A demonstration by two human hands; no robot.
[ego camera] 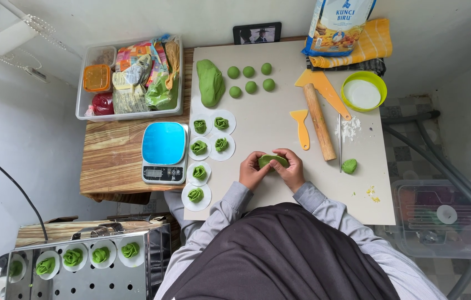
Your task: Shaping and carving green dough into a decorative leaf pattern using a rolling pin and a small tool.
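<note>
Both hands meet over the pale work mat (pixel 268 122), pinching one flat piece of green dough (pixel 272 160) between them. My left hand (pixel 252 171) holds its left side and my right hand (pixel 290 169) holds its right side. Left of my hands lie several shaped green dough rosettes (pixel 198 147), each on a white paper round. A big lump of green dough (pixel 210 81) and several small green balls (pixel 250 79) sit at the far end of the mat.
A wooden rolling pin (pixel 319 121), orange scrapers (pixel 301 128), a thin knife (pixel 340 141), a green bowl of flour (pixel 362 91) and a small dough scrap (pixel 349 165) lie right. A blue-topped scale (pixel 163 151), a clear bin (pixel 130 78) and a steel steamer tray (pixel 80 266) stand left.
</note>
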